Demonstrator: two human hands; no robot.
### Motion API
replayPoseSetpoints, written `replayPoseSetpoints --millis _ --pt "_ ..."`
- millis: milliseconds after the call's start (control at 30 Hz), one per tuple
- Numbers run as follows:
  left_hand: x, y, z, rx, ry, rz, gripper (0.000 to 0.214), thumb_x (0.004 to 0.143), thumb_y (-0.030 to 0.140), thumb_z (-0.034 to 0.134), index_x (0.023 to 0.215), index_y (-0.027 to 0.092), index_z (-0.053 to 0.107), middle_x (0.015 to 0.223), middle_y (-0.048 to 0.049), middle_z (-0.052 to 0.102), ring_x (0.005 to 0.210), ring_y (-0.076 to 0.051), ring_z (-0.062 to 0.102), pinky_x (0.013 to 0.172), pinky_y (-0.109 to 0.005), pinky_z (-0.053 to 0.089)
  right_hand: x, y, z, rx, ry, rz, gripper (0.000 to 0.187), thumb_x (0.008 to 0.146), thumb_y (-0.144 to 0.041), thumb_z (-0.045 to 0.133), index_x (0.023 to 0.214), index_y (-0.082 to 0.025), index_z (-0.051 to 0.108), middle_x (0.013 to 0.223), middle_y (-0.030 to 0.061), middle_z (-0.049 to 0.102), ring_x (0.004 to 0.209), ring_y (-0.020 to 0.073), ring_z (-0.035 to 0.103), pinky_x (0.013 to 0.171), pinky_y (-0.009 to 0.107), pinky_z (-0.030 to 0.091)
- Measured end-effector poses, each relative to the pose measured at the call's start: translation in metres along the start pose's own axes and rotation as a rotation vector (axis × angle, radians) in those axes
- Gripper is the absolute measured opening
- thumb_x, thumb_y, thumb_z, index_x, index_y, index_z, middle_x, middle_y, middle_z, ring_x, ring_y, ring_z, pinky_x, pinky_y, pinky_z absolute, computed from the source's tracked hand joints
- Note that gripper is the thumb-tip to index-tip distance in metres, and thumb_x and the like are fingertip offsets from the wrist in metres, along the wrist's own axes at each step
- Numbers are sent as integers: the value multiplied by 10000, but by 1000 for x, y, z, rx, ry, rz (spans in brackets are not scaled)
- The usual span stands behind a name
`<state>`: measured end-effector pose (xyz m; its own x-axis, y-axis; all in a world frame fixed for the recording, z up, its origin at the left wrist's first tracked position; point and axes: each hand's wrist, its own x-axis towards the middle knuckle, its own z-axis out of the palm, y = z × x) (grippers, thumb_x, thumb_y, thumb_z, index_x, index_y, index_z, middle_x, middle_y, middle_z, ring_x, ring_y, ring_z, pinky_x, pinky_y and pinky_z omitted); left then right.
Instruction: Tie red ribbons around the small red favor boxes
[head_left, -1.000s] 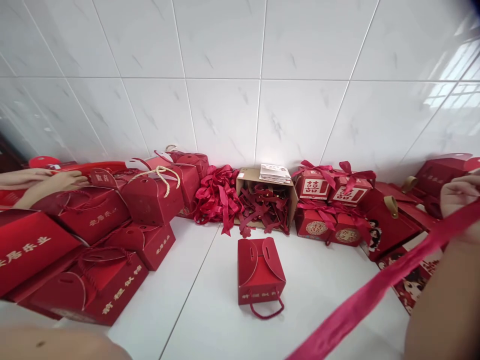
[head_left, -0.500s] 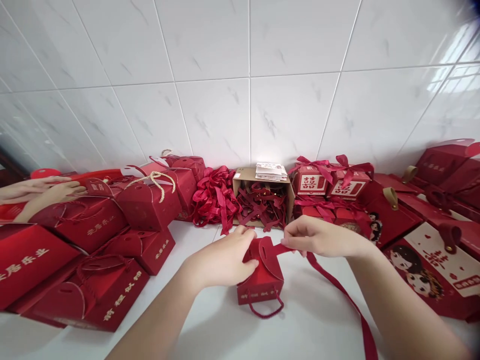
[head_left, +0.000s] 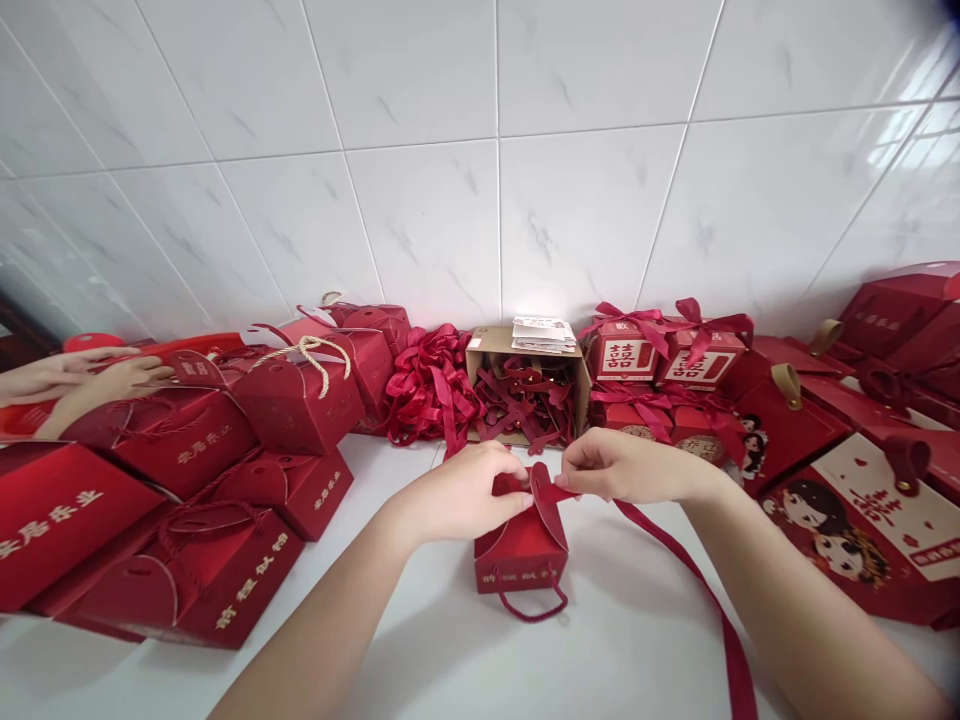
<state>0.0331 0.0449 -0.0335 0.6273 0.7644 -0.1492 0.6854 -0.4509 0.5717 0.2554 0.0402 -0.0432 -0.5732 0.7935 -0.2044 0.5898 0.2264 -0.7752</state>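
A small red gift box [head_left: 521, 550] with a cord handle stands on the white surface in the middle. My left hand [head_left: 457, 492] is closed on the box's left top flap. My right hand [head_left: 622, 466] pinches the end of a long red ribbon [head_left: 705, 600] right at the upright right flap. The ribbon trails from my fingers down to the lower right, past my forearm.
Piles of red gift boxes [head_left: 187, 470] lie at the left and more red boxes [head_left: 840, 470] at the right. A heap of ribbons [head_left: 431, 385] and a cardboard carton [head_left: 525, 395] of ribbons stand against the tiled wall. Another person's hands [head_left: 82, 375] rest on boxes at the far left.
A second ago my right hand held the ribbon far off at the right and the box stood alone. Both hands have come to the box top, and the ribbon end now meets the flap.
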Motion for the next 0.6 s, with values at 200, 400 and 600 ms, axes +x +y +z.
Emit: replayPoseSetpoints --millis 200,400,600 --pt "4 -4 1 -33 29 41 201 825 357 520 796 207 651 973 -32 599 870 -185 563 725 -278 425 4 2 4 -75 -11 -14 342 880 -385 488 619 -168 446 587 -42 370 509 81 309 464 229 252" --pt "2 -1 -7 -124 32 -15 180 865 330 417 785 200 512 846 9 543 783 -151 491 681 -263 383 3 3 8 -109 223 -65 290 841 -460 591 952 -198 643 931 51 623 825 193 557 692 294 433" --pt "2 3 -13 -429 -18 30 138 886 300 393 793 209 438 822 29 449 818 -126 450 776 -264 401 5 -7 13 126 204 -291 277 879 -424 571 1016 -200 660 1063 50 623 986 194 561 905 331 424"
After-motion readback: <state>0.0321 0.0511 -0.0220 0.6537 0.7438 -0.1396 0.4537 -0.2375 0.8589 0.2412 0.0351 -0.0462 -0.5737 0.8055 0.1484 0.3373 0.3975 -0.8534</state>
